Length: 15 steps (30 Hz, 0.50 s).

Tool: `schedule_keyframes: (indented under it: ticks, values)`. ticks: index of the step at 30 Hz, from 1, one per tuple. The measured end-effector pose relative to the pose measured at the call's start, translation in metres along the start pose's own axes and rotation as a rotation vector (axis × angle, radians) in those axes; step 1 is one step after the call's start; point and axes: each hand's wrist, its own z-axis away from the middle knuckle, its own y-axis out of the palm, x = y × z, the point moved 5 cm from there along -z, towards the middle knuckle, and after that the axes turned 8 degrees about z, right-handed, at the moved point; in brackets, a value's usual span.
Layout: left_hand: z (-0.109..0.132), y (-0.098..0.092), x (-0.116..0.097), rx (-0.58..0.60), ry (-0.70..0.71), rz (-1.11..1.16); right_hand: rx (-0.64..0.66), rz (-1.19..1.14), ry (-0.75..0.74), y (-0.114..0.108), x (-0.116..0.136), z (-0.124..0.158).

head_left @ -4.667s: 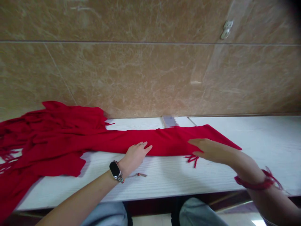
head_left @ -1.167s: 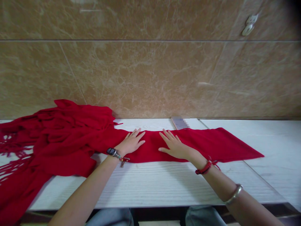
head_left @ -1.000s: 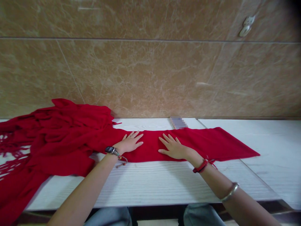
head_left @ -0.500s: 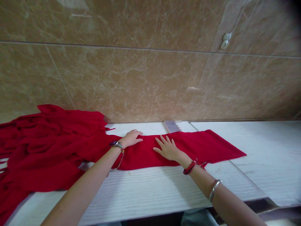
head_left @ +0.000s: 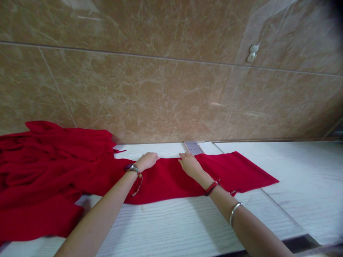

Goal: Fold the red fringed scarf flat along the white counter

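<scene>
A long strip of red cloth (head_left: pixel 171 182) lies flat across the white surface and ends in a slanted point on the right. My left hand (head_left: pixel 147 161) is at the strip's far edge, fingers closed together on the fabric. Further right, my right hand (head_left: pixel 190 166) also has its fingers bent over that far edge, gripping it. The strip runs left into a crumpled red heap (head_left: pixel 53 167) of the same fabric. A short thin red cord (head_left: pixel 120 151) sticks out from the heap near the wall.
Just beyond the strip, a phone (head_left: pixel 193 147) lies against the wall, partly covered by the cloth. The brown marbled tile wall (head_left: pixel 160 100) closes off the back of the white wood-grain tabletop (head_left: pixel 166 221). A white wall fitting (head_left: pixel 252 53) is at upper right.
My right hand was spread flat on the cloth; its fingers are now drawn in at the far edge. My left fingers have closed on that edge too. The view has shifted slightly.
</scene>
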Motion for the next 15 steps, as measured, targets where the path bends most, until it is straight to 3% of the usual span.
schedule_keyframes:
  ticks: [6, 12, 15]
  values:
    - [0.005, -0.009, -0.006, -0.031, 0.018, 0.033, 0.032, 0.006, -0.033, 0.002, -0.026, -0.025]
    - [0.009, -0.008, -0.006, -0.048, -0.016, 0.0, -0.011, 0.054, -0.014, 0.009, -0.03, -0.013]
    - [0.018, -0.007, -0.015, -0.127, -0.034, -0.062, -0.047, 0.117, 0.015, 0.007, -0.028, -0.01]
